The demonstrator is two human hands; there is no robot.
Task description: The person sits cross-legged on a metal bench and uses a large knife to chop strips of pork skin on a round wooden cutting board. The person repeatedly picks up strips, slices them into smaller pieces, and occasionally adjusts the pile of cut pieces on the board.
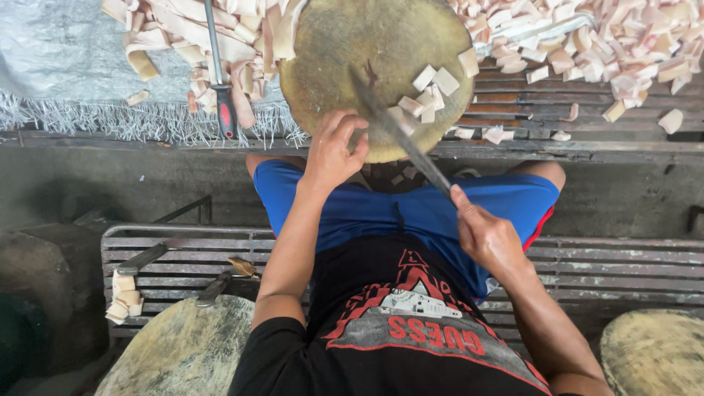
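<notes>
The right hand (488, 238) is clenched around the handle of a long dark-bladed knife (400, 132), the handle itself hidden inside the fist. From that grip the blade runs far and to the left, its tip lying over the middle of the round, worn wooden chopping block (345, 44). The left hand (334, 150) rests on the near edge of the block, just left of the blade, fingers curled with the fingertips pressed together at the blade's side; whether they pinch anything cannot be told.

A small heap of pale square cut pieces (429, 92) sits on the right part of the block, just beyond the blade and touching none of the fingers. Larger piles of pale strips and chunks (616, 51) cover the slatted surface to the far right, and more strips (220, 37) lie to the far left, where a sharpening rod with a red and black handle (220, 81) lies among them.

Near left, on a metal slatted bench (183, 257), two other knives (143, 258) rest beside a few stacked pale pieces (125, 297). The person wears blue shorts (359, 209) and a black shirt.
</notes>
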